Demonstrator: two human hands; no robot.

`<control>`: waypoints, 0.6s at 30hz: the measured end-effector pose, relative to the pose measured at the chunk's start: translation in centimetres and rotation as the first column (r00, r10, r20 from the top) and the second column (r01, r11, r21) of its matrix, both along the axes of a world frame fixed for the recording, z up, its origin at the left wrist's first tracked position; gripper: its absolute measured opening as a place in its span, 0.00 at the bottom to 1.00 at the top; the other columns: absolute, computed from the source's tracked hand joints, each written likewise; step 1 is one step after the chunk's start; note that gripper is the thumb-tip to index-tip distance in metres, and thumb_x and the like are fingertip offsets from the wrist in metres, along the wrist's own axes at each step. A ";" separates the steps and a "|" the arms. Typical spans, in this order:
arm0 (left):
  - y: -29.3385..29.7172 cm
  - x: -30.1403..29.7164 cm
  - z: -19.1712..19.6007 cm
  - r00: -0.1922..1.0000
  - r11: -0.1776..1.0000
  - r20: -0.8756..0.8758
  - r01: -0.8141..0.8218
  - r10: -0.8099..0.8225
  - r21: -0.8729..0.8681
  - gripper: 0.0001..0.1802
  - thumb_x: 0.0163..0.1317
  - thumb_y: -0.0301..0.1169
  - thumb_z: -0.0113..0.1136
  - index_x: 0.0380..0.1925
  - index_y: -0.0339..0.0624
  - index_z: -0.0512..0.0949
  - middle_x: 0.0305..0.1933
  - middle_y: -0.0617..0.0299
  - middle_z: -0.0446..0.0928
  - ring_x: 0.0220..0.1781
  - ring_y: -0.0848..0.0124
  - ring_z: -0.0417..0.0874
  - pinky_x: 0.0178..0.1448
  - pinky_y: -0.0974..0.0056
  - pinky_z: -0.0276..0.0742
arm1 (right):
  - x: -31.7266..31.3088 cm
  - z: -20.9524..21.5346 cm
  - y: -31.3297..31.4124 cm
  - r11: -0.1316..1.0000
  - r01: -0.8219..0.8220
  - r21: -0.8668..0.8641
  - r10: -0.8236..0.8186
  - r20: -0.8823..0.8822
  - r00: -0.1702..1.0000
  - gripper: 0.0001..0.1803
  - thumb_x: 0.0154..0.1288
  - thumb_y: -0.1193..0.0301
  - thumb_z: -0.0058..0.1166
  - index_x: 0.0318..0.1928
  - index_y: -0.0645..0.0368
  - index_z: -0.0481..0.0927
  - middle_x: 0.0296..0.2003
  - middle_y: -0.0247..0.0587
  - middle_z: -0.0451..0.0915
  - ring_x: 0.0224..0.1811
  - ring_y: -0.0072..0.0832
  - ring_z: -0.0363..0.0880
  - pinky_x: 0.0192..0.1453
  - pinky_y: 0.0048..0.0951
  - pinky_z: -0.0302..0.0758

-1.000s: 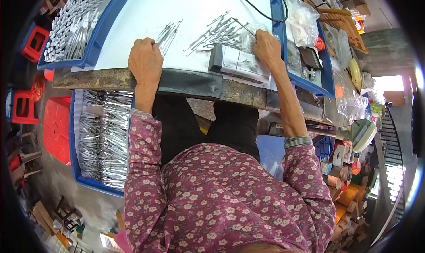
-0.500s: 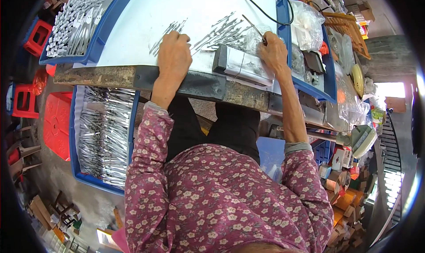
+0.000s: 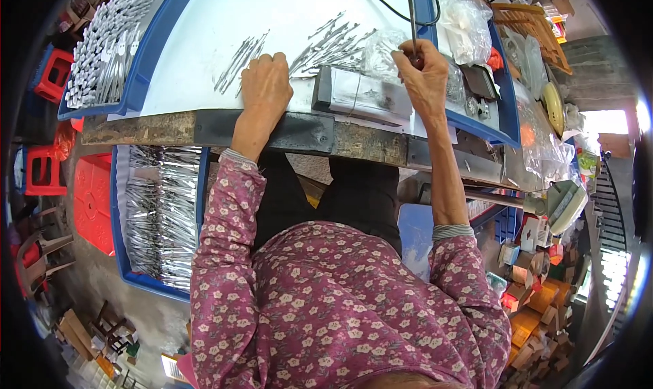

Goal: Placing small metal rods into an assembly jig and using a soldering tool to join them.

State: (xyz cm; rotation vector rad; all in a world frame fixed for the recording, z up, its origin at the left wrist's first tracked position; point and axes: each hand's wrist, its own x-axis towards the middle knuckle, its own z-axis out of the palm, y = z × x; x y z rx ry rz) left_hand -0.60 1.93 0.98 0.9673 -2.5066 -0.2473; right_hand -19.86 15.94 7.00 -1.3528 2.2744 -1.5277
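Observation:
My right hand [image 3: 427,76] is closed round the dark reddish handle of a thin-shafted tool like a screwdriver [image 3: 412,21], whose shaft points away from me. Close to the table's near edge, my left hand [image 3: 266,83] is curled with its fingertips turned down; anything in them is hidden. Just beyond it lies a small bunch of thin dark metal strips [image 3: 238,66] on the white sheet [image 3: 224,14]. A larger loose heap of similar strips [image 3: 330,45] is between my hands. Near my right hand sits a dark block wrapped in white paper [image 3: 367,95], with a thin tie round it.
A blue tray [image 3: 141,72] at the left holds many slim metal pieces. Below the table edge, another blue tray [image 3: 202,215] is full of shiny ones. At the right, a blue tray [image 3: 507,117] carries plastic bags [image 3: 466,31]. A black cable [image 3: 388,6] curves across the far side.
My right hand has lifted and turned the tool, so its shaft swings from pointing far left to nearly straight away from me. My left hand stays curled by the small bunch. The view has shifted slightly.

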 end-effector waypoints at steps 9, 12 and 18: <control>1.3 0.3 0.9 0.985 0.999 0.171 0.009 -0.003 -0.035 0.12 0.44 0.18 0.57 0.32 0.36 0.71 0.31 0.46 0.75 0.36 0.53 0.79 0.38 0.51 0.73 | 1.1 -0.6 1.7 0.999 -0.038 0.023 0.031 0.228 0.973 0.08 0.53 0.72 0.59 0.30 0.64 0.75 0.16 0.30 0.73 0.17 0.14 0.69 0.20 0.17 0.65; 1.3 0.4 1.4 0.982 1.000 0.191 0.013 -0.011 -0.008 0.12 0.44 0.18 0.57 0.31 0.35 0.70 0.31 0.46 0.75 0.35 0.51 0.79 0.38 0.51 0.73 | 0.9 -0.7 2.2 0.999 -0.037 0.039 0.028 0.202 0.979 0.08 0.51 0.72 0.59 0.27 0.64 0.75 0.16 0.29 0.71 0.19 0.14 0.67 0.22 0.18 0.64; 1.1 1.3 0.3 0.990 1.000 0.140 -0.002 0.005 -0.024 0.08 0.47 0.22 0.56 0.29 0.33 0.72 0.30 0.45 0.74 0.33 0.52 0.79 0.38 0.53 0.73 | 1.1 -0.1 3.4 0.978 -0.055 0.200 0.035 0.101 0.994 0.07 0.50 0.74 0.57 0.27 0.65 0.74 0.18 0.33 0.71 0.21 0.16 0.66 0.25 0.22 0.65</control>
